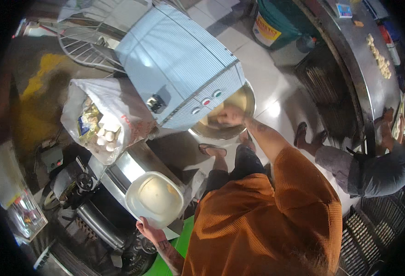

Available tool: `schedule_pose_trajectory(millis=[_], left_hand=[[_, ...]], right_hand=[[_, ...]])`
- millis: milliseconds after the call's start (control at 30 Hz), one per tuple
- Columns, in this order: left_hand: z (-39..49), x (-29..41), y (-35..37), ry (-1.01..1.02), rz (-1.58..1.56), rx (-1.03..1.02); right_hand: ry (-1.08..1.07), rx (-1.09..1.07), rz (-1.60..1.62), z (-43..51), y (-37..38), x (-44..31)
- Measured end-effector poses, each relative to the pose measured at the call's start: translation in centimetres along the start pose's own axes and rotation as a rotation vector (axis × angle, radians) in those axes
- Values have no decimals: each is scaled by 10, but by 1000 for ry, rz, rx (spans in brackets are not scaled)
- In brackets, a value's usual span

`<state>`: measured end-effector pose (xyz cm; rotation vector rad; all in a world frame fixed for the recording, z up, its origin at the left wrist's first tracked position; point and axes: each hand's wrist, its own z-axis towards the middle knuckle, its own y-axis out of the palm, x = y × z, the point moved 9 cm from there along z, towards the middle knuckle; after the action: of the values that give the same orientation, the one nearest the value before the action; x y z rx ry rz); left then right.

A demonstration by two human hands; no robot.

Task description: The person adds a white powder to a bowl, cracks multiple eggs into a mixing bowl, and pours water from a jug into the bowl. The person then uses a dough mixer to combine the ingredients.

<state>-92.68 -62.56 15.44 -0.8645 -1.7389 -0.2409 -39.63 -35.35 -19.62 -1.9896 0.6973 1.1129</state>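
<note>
My left hand [150,230] grips the rim of a white plastic tub [154,200]. A little pale residue clings to the tub's inside. My right hand [230,115] reaches down into a round metal bowl [219,134] that holds a pale yellowish mass, perhaps dough. Blur hides how its fingers are set and whether they grasp anything. Over the bowl's far side stands a light-blue ribbed machine housing [178,65] with red, green and white buttons [206,102] on its front edge.
A white sack [119,103] holding eggs or eggshells and wrappers is left of the machine. Below it stands machinery with a dark roller [100,226]. At right, another person [378,172] stands by a metal table [361,51] bearing dough pieces [378,57]. A green bucket [278,24] is behind.
</note>
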Motion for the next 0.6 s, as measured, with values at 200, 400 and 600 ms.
schedule_pose_trajectory(millis=[200,400,600], left_hand=[[-25,-2,46,-46,3,-16],[-43,-18,71,-125,20,24],[-50,-19,61,-73,20,42]], right_hand=[[402,433,-83,-48,-48,24],[305,392,-47,-26,-47,26],[718,810,562,-66,-21,91]])
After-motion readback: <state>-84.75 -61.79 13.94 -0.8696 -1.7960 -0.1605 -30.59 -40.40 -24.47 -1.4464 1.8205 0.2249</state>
